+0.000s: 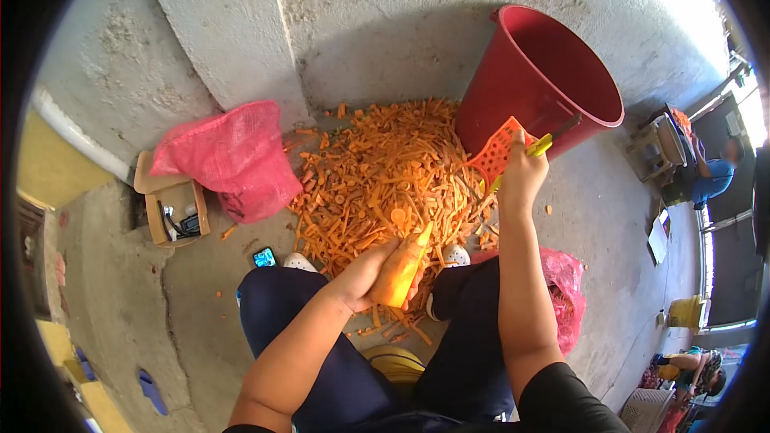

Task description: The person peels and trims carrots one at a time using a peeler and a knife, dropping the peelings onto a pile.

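My left hand (377,277) is wrapped around a thick orange carrot (397,273), its narrow end pointing up and away from me. My right hand (523,172) is raised by the red bin and closed around a yellow-handled tool (541,145), which looks like a knife with a dark blade. Right beside that hand is an orange perforated plastic piece (499,148); whether the fingers touch it, I cannot tell. Below both hands spreads a large heap of cut carrot pieces (377,184) on the floor.
A tall red bin (513,72) stands against the wall. Pink mesh sacks (233,160) lie left and right of my legs. A cardboard box (176,212) holds small items, and a phone (264,257) lies by my shoe. Other people (710,180) are at far right.
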`<action>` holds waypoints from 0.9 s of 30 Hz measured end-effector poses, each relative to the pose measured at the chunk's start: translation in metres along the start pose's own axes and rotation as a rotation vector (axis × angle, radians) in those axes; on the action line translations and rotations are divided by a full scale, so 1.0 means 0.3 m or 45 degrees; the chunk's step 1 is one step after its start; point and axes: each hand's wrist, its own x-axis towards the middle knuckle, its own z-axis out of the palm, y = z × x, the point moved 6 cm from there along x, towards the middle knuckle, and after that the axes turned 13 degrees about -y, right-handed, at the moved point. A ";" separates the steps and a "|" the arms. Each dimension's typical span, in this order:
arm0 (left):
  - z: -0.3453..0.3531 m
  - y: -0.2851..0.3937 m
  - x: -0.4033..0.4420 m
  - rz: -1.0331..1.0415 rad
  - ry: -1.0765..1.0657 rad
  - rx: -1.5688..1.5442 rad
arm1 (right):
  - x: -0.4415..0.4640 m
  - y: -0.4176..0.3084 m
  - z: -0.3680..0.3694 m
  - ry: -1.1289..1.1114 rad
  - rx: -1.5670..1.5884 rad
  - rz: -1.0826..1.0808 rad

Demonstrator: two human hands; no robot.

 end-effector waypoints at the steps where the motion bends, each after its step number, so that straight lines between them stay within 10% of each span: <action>1: -0.013 -0.005 -0.001 -0.004 0.065 -0.016 | -0.010 -0.019 0.002 -0.021 0.007 -0.055; 9: -0.012 0.020 0.017 0.051 0.000 -0.032 | -0.271 -0.119 0.232 -0.655 -0.087 -0.111; 17: 0.004 0.010 0.013 0.027 -0.170 -0.206 | -0.038 0.009 0.045 -0.009 -0.002 0.050; 27: -0.045 0.055 0.015 0.254 -0.005 -0.217 | -0.274 -0.088 0.237 -0.665 0.108 0.071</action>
